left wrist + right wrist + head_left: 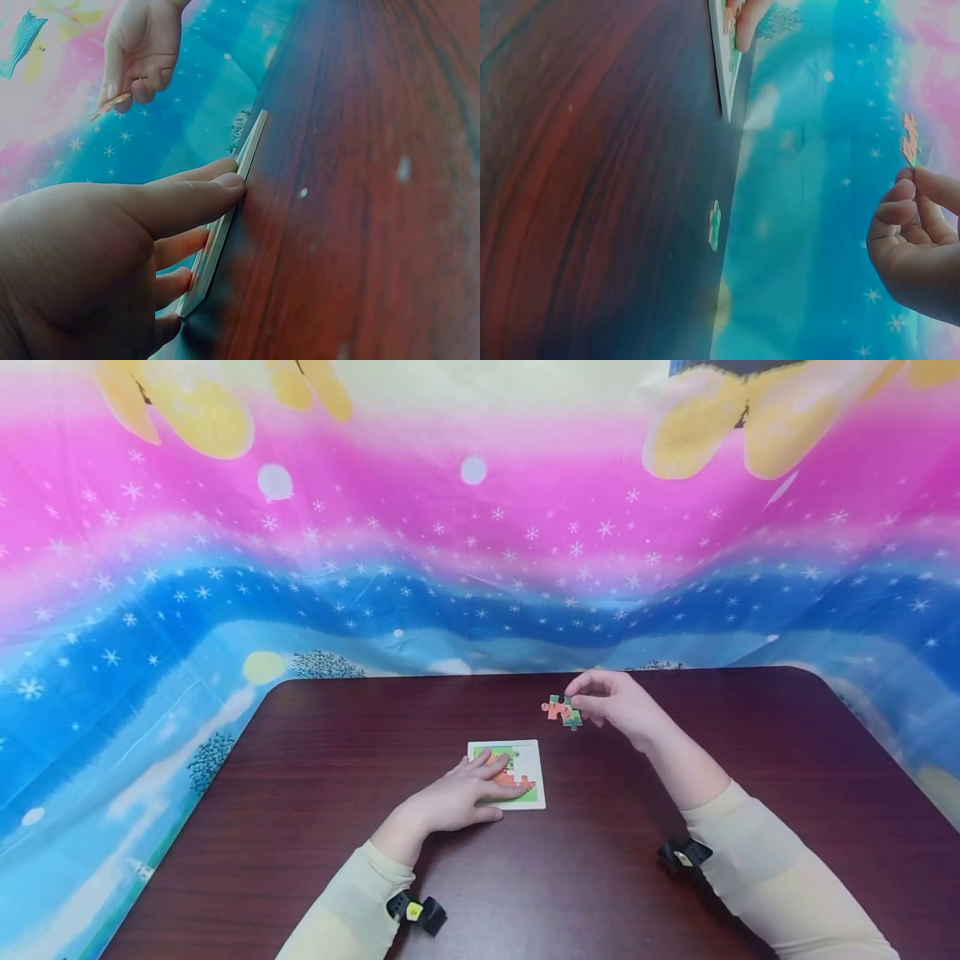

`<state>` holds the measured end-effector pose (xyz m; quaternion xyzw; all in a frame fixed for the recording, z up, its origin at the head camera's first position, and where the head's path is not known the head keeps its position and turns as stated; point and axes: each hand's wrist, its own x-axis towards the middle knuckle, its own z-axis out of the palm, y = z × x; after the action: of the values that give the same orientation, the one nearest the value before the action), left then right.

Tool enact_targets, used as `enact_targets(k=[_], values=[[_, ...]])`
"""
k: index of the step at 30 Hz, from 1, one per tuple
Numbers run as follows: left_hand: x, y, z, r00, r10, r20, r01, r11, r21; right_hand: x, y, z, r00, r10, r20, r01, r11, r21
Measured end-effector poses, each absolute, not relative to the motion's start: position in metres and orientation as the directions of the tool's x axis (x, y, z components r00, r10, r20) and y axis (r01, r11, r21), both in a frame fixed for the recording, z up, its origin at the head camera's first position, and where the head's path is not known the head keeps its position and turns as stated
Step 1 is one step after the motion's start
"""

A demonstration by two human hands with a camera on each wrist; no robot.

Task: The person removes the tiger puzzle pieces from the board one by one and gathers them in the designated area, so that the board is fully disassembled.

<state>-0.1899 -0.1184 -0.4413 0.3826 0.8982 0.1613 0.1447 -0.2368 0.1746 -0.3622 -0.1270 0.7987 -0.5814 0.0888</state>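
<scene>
The left hand (461,795) lies with its fingers spread over the puzzle board (528,762), fingertips resting on the face and thumb at the near edge. The right hand (618,703) is raised to the right and far side of the board, pinching a puzzle piece (555,707), orange and green, between thumb and fingertips, well apart from the board; its other fingers are curled in. The board, white-bordered, lies flat near the middle of the desk (262,827). Orange and green pieces (528,796) fill part of it, with a bare white patch toward its far right; the spread fingers hide some of the picture. Seen from the right wrist, a loose green piece (715,225) lies on the desk, apart from the board. The desk is dark reddish-brown, grained and glossy, with rounded far corners. Behind it hangs a cloth (420,543) in pink and blue, scattered with white snowflakes and with yellow shapes higher up. Both forearms wear pale sleeves (772,868), each with a black wrist device (684,854).
</scene>
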Motion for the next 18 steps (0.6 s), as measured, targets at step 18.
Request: enact_targets(k=[18], values=[[-0.189,-0.118,-0.44,-0.659,0.744,-0.113,0.672,0.649,0.357,-0.247,0.206,-0.37,-0.969,-0.248,-0.007,-0.075,0.32,-0.944]])
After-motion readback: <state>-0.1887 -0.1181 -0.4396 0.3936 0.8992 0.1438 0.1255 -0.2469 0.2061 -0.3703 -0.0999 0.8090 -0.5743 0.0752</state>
